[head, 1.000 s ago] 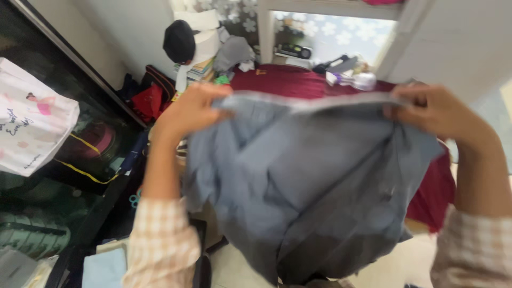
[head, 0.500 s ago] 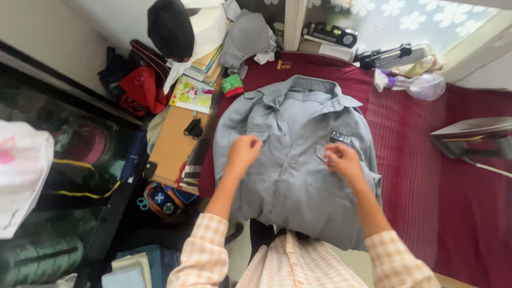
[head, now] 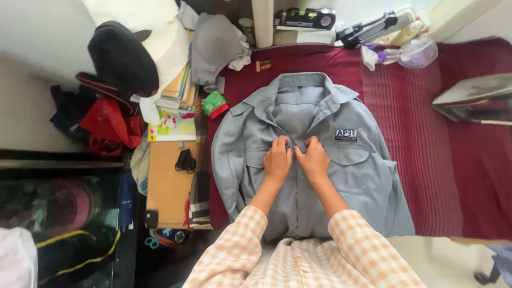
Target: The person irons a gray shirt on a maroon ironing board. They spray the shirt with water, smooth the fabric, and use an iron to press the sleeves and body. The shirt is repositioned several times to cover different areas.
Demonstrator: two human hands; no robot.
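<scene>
A grey shirt (head: pixel 341 176) is laid flat, front up, on a dark red cloth (head: pixel 421 138), with its collar pointed away from the person. The left hand (head: pixel 278 160) and the right hand (head: pixel 312 159) are placed side by side, nearly touching, on the middle of the shirt's front just below the collar opening. The fingers of both hands are curled together and pinched on the fabric along the front edges. A patch is seen on the chest pocket beside the right hand. A clear spray bottle (head: pixel 410 53) is lying beyond the shirt, and an iron (head: pixel 474 98) is resting at the right. A black cap (head: pixel 122 58) is perched on clutter at the left.
</scene>
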